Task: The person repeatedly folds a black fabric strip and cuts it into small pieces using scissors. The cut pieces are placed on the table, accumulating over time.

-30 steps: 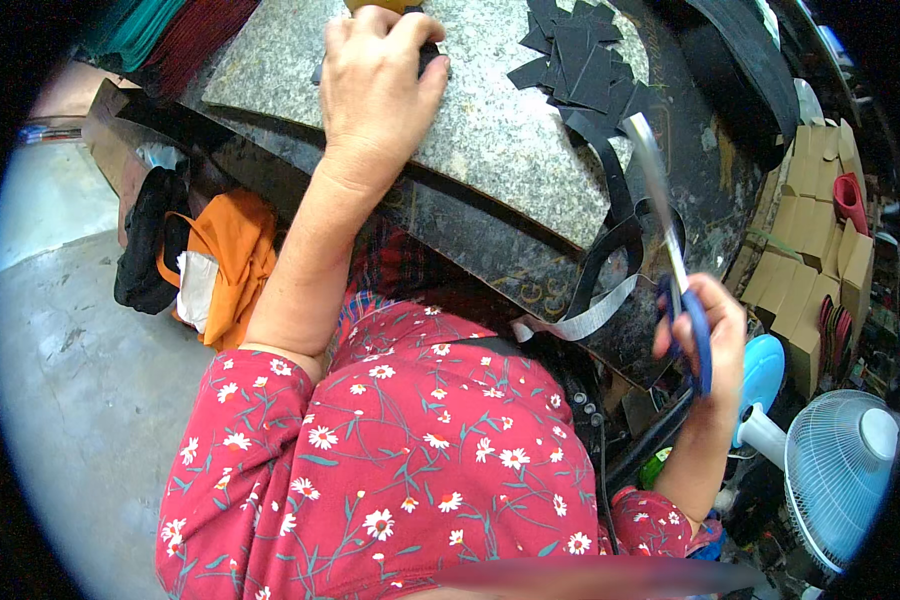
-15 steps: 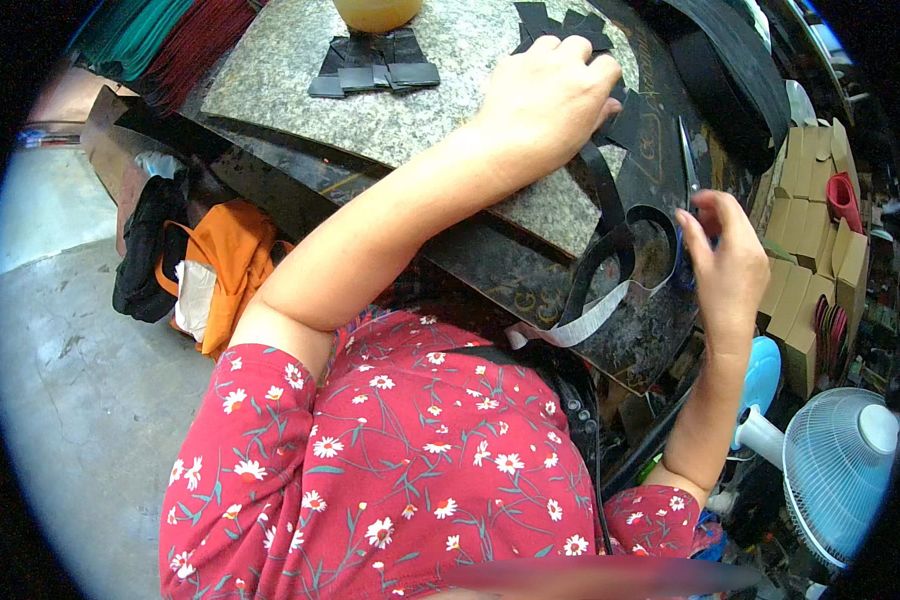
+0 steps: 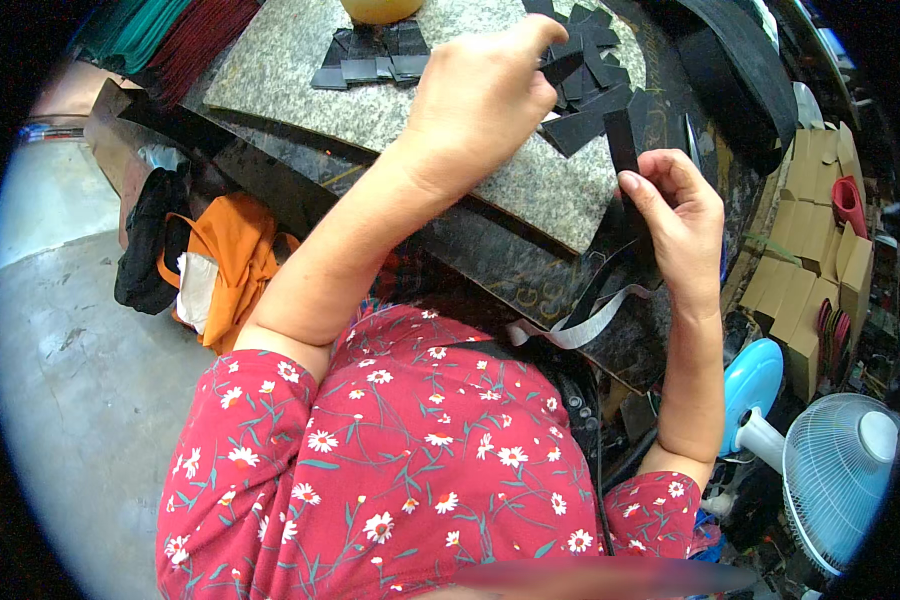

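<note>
- Head view: left hand (image 3: 480, 95) pinches a black piece (image 3: 562, 68) over the speckled stone slab (image 3: 290, 70); fingertips partly hidden.
- Right hand (image 3: 682, 225) grips a flat black strip (image 3: 622, 140) upright, just right of the slab.
- Scissors hard to make out.

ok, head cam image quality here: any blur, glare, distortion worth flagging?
Head view: strong fisheye, a black rim rings the picture and the stone slab edges bow; light is even daylight, no harsh glare; left hand and right hand holding a black strip look sharp; a smeared blurred band crosses the floral dress at the bottom edge; the white fan is stretched near the rim.
</note>
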A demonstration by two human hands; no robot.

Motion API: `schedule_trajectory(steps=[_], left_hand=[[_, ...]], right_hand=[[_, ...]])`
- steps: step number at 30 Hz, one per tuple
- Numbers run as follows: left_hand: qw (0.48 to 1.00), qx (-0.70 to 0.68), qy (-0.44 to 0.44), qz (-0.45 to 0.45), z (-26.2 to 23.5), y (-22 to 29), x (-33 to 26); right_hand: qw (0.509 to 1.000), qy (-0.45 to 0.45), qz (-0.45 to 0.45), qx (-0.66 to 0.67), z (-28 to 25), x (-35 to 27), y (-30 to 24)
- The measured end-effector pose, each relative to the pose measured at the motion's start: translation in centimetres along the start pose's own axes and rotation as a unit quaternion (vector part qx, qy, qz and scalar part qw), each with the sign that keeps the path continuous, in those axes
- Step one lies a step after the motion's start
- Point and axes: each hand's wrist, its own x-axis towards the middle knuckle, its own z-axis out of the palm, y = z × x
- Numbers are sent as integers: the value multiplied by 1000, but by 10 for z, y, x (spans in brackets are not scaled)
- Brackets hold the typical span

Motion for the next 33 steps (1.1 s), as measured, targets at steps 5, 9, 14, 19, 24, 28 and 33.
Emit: schedule_trajectory(steps=[5, 9, 14, 19, 24, 28, 33], left_hand=[[820, -469, -182, -273, -11, 0, -15], [791, -490, -222, -293, -8, 0, -21], [785, -458, -275, -315, -11, -3, -23], [762, -485, -308, -298, -11, 0, -25], [776, -465, -320, -282, -12, 1, -24], [770, -463, -318, -302, -12, 2, -24], [766, -472, -301, -315, -12, 1, -24]], right_hand=[[983, -17, 59, 174, -1, 3, 0], [985, -36, 63, 156, 3, 5, 0], [995, -36, 65, 73, 5, 2, 0], [993, -91, -11, 73, 3, 0, -3], [995, -78, -47, -27, 11, 5, 3], [995, -80, -48, -24, 10, 6, 9], [994, -103, -30, 13, 9, 6, 12]])
